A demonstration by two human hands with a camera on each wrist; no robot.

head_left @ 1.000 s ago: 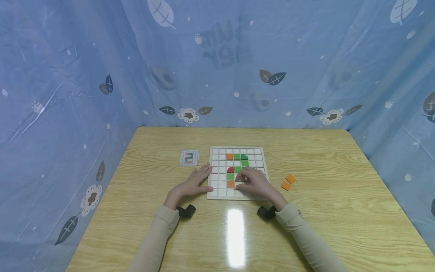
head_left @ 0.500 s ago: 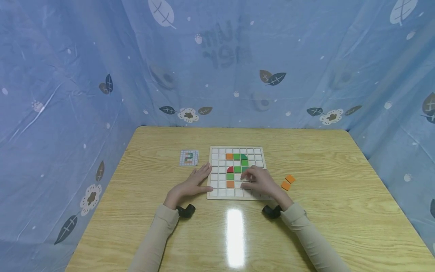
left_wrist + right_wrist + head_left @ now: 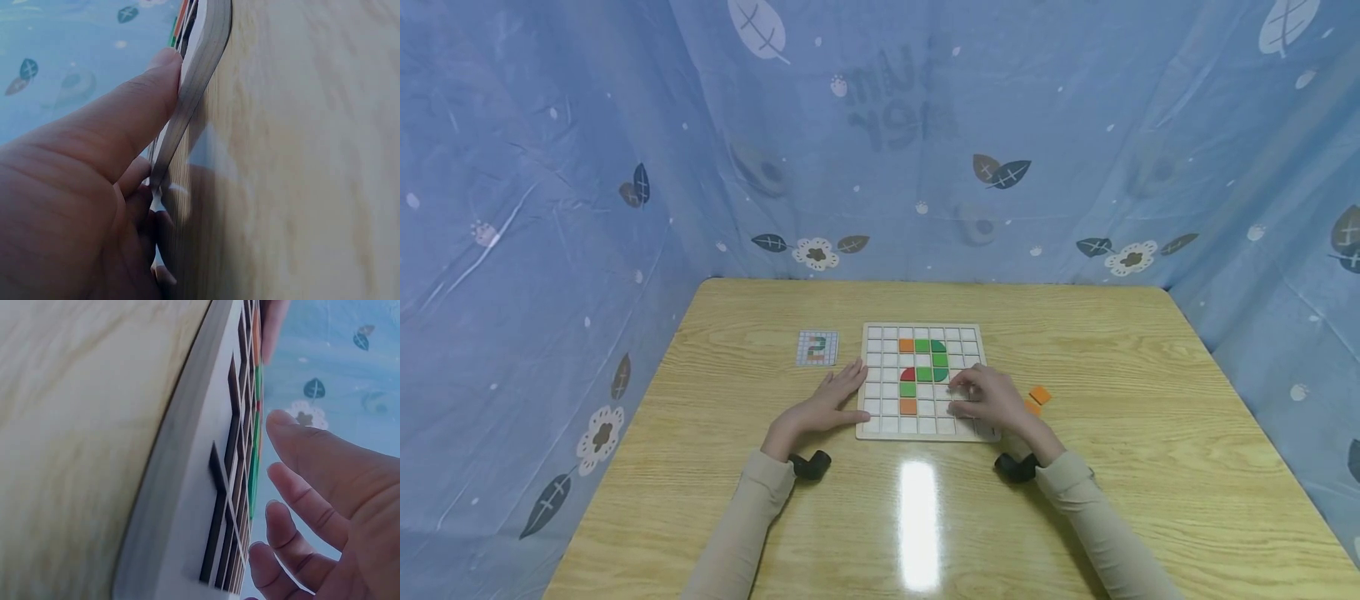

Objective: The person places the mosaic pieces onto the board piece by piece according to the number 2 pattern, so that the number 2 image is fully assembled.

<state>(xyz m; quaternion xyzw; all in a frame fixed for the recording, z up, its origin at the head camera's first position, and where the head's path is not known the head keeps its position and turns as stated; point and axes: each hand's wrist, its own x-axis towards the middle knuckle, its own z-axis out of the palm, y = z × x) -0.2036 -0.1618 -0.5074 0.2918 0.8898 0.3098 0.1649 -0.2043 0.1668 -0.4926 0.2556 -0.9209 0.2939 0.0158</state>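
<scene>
A white gridded board with a pale wooden rim lies on the table in the head view. On it sit several coloured tiles: orange squares such as the lower orange tile, green squares such as the upper green tile, and rounded pieces, one of them the red tile. My left hand rests against the board's left edge, thumb near the front corner, fingers fairly straight. Over the board's right part hovers my right hand, fingers loosely bent with a gap to the thumb. The right wrist view shows nothing between them.
Two loose orange tiles lie right of the board, the farther orange tile fully visible, the nearer partly behind my right hand. A small pattern card lies at left. Blue patterned curtains surround the wooden table.
My right hand has moved rightward across the board, from beside the coloured tiles towards the loose orange ones. The dark green rounded tile is now uncovered. My left hand has stayed put.
</scene>
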